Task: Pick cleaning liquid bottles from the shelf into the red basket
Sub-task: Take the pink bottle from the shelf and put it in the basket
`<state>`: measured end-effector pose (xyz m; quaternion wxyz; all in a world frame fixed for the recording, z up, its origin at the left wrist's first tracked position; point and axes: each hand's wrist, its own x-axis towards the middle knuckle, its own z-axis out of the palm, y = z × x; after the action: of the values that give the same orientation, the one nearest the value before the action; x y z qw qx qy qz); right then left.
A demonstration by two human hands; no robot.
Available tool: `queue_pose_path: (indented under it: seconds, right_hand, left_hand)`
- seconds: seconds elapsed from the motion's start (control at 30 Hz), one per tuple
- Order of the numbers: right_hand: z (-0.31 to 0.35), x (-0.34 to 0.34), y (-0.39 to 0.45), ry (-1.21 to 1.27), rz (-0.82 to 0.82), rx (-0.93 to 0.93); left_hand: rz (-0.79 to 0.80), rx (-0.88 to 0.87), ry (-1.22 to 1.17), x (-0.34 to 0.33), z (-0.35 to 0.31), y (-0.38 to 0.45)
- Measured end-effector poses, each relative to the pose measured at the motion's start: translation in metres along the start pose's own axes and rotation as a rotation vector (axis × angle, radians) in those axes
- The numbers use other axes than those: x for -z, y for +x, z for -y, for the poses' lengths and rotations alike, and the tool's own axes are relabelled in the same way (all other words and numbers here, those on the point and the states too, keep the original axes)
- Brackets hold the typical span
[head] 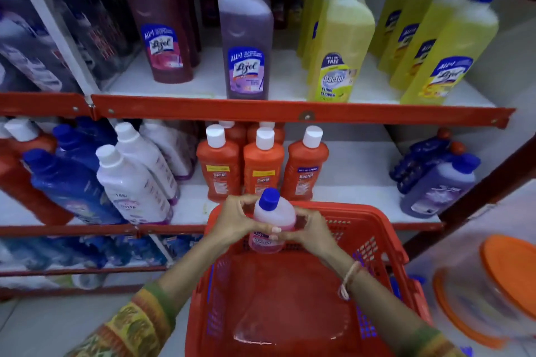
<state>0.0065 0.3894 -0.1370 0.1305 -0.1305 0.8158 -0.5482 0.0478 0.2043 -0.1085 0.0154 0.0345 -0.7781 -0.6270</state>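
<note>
Both forearms reach forward, the left hand (235, 220) and right hand (307, 227) facing each other with curled fingers closed in a shared grip.

The top shelf (185, 87) is white with a red front edge. On it stand a dark red bottle (158, 29) on the left, a purple bottle (245, 38) in the middle, and yellow bottles (342, 43) on the right. The lower shelf (356, 171) holds blue bottles (69, 182) and white bottles (130, 182) on the left, orange bottles (262, 165) in the middle, and a pale purple bottle (435, 188) far right.
</note>
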Motion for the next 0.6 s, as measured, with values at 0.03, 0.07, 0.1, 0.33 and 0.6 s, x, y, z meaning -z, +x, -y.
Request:
queue_pose_path:
  seconds: [0.03, 0.07, 0.1, 0.33, 0.6]
  right_hand:
    - [-0.011, -0.005, 0.000, -0.053, 0.004, -0.028]
    - [-0.021, -0.010, 0.000, -0.102, 0.008, -0.053]
    - [-0.031, -0.015, 0.001, -0.145, 0.012, -0.081]
    - [-0.080, -0.046, 0.003, -0.378, 0.081, -0.229]
    - [-0.105, -0.070, -0.007, -0.408, 0.114, -0.363]
  left_hand:
    - [-0.003, 0.048, -0.011, -0.004, 0.015, -0.001]
    - [0.001, 0.092, -0.023, -0.008, 0.028, -0.001]
    - [0.007, 0.129, -0.036, -0.012, 0.041, -0.002]
    - [-0.117, 0.325, -0.020, -0.039, 0.111, -0.012]
    - [-0.162, 0.421, 0.027, -0.052, 0.148, -0.024]
